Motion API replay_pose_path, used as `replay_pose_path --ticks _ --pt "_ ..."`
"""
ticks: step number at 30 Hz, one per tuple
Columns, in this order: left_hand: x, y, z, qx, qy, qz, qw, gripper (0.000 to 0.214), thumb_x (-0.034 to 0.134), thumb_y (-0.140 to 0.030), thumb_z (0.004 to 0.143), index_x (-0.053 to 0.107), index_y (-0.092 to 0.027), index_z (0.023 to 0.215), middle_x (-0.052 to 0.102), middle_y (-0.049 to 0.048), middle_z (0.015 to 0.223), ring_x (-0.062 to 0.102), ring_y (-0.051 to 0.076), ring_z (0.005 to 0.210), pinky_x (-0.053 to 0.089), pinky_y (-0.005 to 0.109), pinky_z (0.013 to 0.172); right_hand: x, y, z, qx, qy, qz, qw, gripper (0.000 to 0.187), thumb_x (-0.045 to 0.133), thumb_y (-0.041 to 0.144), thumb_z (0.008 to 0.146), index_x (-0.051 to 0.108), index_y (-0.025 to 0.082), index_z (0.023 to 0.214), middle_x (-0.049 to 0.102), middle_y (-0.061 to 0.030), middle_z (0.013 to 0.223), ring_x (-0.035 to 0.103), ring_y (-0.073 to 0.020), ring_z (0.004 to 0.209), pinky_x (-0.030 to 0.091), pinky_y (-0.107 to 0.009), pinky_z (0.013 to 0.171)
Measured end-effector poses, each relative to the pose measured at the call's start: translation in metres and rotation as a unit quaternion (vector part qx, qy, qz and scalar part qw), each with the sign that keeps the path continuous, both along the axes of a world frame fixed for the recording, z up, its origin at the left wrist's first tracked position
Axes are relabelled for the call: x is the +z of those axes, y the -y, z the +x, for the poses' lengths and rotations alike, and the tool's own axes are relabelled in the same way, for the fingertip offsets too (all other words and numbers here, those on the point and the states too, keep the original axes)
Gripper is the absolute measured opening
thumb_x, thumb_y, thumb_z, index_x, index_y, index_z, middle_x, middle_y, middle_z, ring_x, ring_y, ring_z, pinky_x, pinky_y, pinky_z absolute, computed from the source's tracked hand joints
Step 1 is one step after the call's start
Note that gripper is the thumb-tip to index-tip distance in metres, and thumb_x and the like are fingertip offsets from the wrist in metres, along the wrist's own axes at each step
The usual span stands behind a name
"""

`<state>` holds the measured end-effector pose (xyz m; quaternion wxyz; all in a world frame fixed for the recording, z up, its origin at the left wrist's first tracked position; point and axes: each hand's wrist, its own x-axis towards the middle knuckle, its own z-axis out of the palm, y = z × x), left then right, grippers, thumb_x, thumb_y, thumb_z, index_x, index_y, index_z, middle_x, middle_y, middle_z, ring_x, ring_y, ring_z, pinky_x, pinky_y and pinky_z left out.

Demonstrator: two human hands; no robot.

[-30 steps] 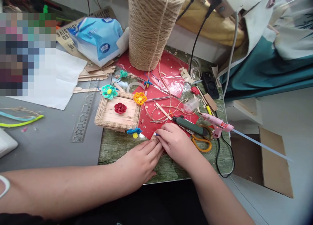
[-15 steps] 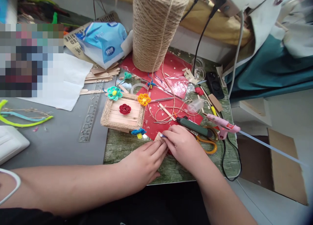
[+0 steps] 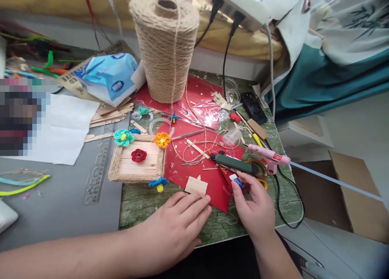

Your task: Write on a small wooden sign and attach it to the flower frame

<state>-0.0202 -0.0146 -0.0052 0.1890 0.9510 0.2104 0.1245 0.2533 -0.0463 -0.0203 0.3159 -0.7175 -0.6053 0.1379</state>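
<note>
My left hand (image 3: 179,220) lies flat with fingers stretched out, its tips at the lower edge of a small pale wooden piece (image 3: 196,185) made of joined stick strips. My right hand (image 3: 255,206) pinches a small white-and-blue eraser (image 3: 236,181) between thumb and fingers, to the right of the wooden piece. Under both lies a red sheet (image 3: 220,200). To the left stands a square twine-wrapped frame (image 3: 112,165) with a wooden-stick back, a red rose (image 3: 139,155) in it, and teal, orange and blue flowers at its corners.
A large twine spool (image 3: 165,60) stands at the back. Right of the middle lie a green-handled tool (image 3: 232,162), orange-handled scissors (image 3: 265,184) and a pink glue gun (image 3: 267,152) with its cord. A clear ruler (image 3: 99,169) rests on the grey mat (image 3: 69,206).
My right hand has moved right, away from the wooden piece, carrying the eraser. My left hand has flattened and the wooden piece is uncovered. The camera view has shifted.
</note>
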Motion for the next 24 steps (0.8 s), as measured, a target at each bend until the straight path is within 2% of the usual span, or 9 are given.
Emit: replay_pose_path --ticks 3,5,7,11,15,17,20,24 --pt "0.006 -0.006 0.001 -0.043 0.046 -0.011 0.998 0.044 0.046 -0.037 0.106 0.057 -0.02 0.145 0.062 0.0001 0.151 0.055 0.02 0.134 0.04 0.037 0.114 -0.005 0.005 0.007 0.017 0.041 0.0 0.999 0.029 0.067 0.03 0.097 0.067 0.024 0.125 0.073 -0.0095 0.109 0.069 -0.027 0.093 0.058 -0.044 0.084" --pt "0.006 -0.009 0.0 -0.076 0.061 -0.019 0.995 0.041 0.048 -0.032 0.105 0.059 -0.02 0.143 0.065 -0.0007 0.146 0.058 0.018 0.13 0.041 0.036 0.114 -0.007 0.003 0.007 0.03 0.063 0.007 0.998 0.028 0.067 0.027 0.098 0.067 0.023 0.125 0.073 -0.0097 0.107 0.069 -0.0279 0.094 0.058 -0.047 0.087" --pt "0.004 -0.01 0.0 -0.081 0.062 -0.028 0.994 0.04 0.05 -0.03 0.105 0.06 -0.02 0.142 0.067 -0.0001 0.144 0.059 0.018 0.128 0.042 0.035 0.114 -0.009 0.0 0.006 0.045 0.082 0.022 0.995 0.028 0.066 0.023 0.098 0.066 0.023 0.126 0.073 -0.0105 0.108 0.069 -0.0288 0.097 0.057 -0.048 0.091" --pt "-0.004 -0.012 0.001 -0.002 0.001 -0.029 1.0 0.046 0.052 -0.032 0.103 0.055 -0.019 0.147 0.055 0.0056 0.157 0.05 0.024 0.142 0.04 0.041 0.119 -0.012 -0.003 0.005 0.073 0.124 0.06 0.988 0.03 0.066 0.018 0.097 0.066 0.021 0.127 0.068 -0.014 0.114 0.067 -0.0305 0.104 0.056 -0.05 0.093" --pt "-0.009 -0.01 0.004 0.035 -0.072 -0.006 0.997 0.066 0.054 -0.041 0.101 0.039 -0.014 0.159 0.037 0.0134 0.168 0.037 0.034 0.153 0.039 0.049 0.12 -0.01 0.005 0.006 0.075 0.154 0.058 0.983 0.017 0.072 0.02 0.094 0.07 0.021 0.112 0.066 -0.0119 0.102 0.065 -0.0287 0.093 0.057 -0.047 0.085" --pt "-0.01 -0.009 0.004 0.037 -0.079 0.0 0.996 0.069 0.054 -0.043 0.1 0.036 -0.014 0.16 0.036 0.0138 0.168 0.036 0.034 0.153 0.04 0.049 0.118 -0.008 0.011 0.007 0.089 0.158 0.024 0.983 0.013 0.07 0.02 0.096 0.071 0.02 0.109 0.067 -0.011 0.1 0.065 -0.0277 0.091 0.057 -0.047 0.084" --pt "-0.012 -0.006 0.003 0.039 -0.073 0.006 0.997 0.064 0.052 -0.043 0.102 0.039 -0.018 0.159 0.04 0.0118 0.167 0.04 0.032 0.15 0.042 0.047 0.114 -0.007 0.02 0.009 0.092 0.15 -0.005 0.984 0.021 0.062 0.016 0.1 0.07 0.019 0.119 0.068 -0.0119 0.104 0.065 -0.0273 0.095 0.057 -0.047 0.087" --pt "-0.016 -0.006 0.001 0.067 -0.074 0.013 0.995 0.062 0.052 -0.045 0.101 0.043 -0.019 0.157 0.037 0.0134 0.168 0.036 0.034 0.152 0.036 0.049 0.118 -0.011 0.024 0.013 0.094 0.124 0.011 0.988 0.028 0.057 0.013 0.101 0.068 0.02 0.126 0.069 -0.0124 0.106 0.065 -0.0273 0.099 0.057 -0.049 0.09"
